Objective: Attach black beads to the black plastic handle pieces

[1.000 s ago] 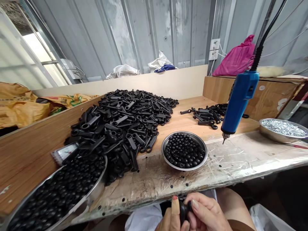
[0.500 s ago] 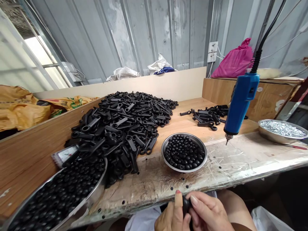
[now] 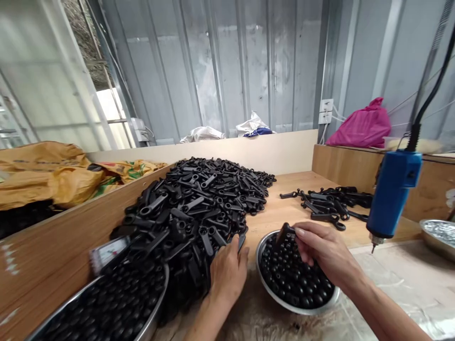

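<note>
Right hand [image 3: 316,246] pinches a black handle [image 3: 283,235], tilted down leftward over ball bowl [image 3: 302,311]; left hand [image 3: 228,270], nearer handle pile [image 3: 209,201], at its right edge, can't tell grip.

wood surface [image 3: 272,218], pale grain, its front strip under a worn, wrinkled clear sheet [image 3: 401,279]. big heap of black ring-ended parts [image 3: 199,203] left of centre; smaller scatter of black parts [image 3: 330,203] back right. round metal bowl [image 3: 300,310] at front, larger metal basin [image 3: 156,317] near left, shallow metal dish [image 3: 437,244] far right.
</note>
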`<state>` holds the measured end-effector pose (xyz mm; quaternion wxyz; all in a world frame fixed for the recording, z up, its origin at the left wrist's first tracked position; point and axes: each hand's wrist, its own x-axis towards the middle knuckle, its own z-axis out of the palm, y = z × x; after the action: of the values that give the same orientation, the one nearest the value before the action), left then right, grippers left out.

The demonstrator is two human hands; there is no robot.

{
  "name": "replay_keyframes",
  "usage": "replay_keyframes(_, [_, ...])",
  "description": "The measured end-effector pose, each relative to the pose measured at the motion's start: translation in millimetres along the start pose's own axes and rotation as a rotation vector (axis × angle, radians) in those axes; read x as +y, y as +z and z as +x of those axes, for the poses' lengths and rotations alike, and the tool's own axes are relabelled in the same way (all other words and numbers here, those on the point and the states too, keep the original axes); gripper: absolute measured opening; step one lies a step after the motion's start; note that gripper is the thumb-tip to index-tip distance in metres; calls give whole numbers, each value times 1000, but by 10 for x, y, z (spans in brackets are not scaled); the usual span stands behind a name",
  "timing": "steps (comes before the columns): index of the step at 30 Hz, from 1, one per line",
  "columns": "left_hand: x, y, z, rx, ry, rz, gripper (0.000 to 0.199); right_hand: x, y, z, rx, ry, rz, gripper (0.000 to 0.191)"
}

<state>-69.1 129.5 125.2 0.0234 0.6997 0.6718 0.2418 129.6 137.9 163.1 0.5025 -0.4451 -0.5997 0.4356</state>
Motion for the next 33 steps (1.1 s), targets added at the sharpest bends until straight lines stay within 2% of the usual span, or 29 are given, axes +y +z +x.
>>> replay_keyframes(3, [-73, 207, 326, -75, 13, 151, 33, 54, -113, 446, 79, -52, -395, 29])
replay_keyframes(7, [-141, 416, 408, -120, 47, 267, 49, 249, -164, 926, 146, 13, -713, 23])
replay_keyframes(9, [-215, 433, 381, -157, 63, 283, 48, 352, -182, 1123, 167, 48, -861, 17])
replay_keyframes(12, [-314, 392, 361, -212, 57, 275, 43, 436, -267, 1406, 206, 98, -1000, 19])
replay_keyframes(15, [-336, 334, 379, -242, 32, 248, 43, 404, -409, 1639, 259, 111, -1041, 25])
replay_keyframes(17, [-324, 303, 397, -258, 12, 212, 44, 343, -470, 1694, 295, 89, -1028, 28])
replay_keyframes(20, [-321, 276, 416, -284, -23, 129, 38, 269, -429, 1513, 251, 13, -970, 29])
replay_keyframes(23, [-355, 266, 440, -259, -47, -3, 31, 252, -256, 1035, 42, -62, -911, 27])
replay_keyframes(26, [-375, 225, 468, -172, -97, -230, 19, 254, -78, 484, -175, -102, -882, 17])
replay_keyframes(28, [-345, 164, 452, -132, -139, -471, 12, 242, 10, 210, -369, -122, -981, 20])
replay_keyframes(31, [-222, 59, 294, -127, -170, -847, 26, 192, 109, 20, -638, -111, -1251, 24])
replay_keyframes(33, [-121, 29, 86, -145, -218, -1054, 28, 146, 165, 6, -672, -89, -1331, 27])
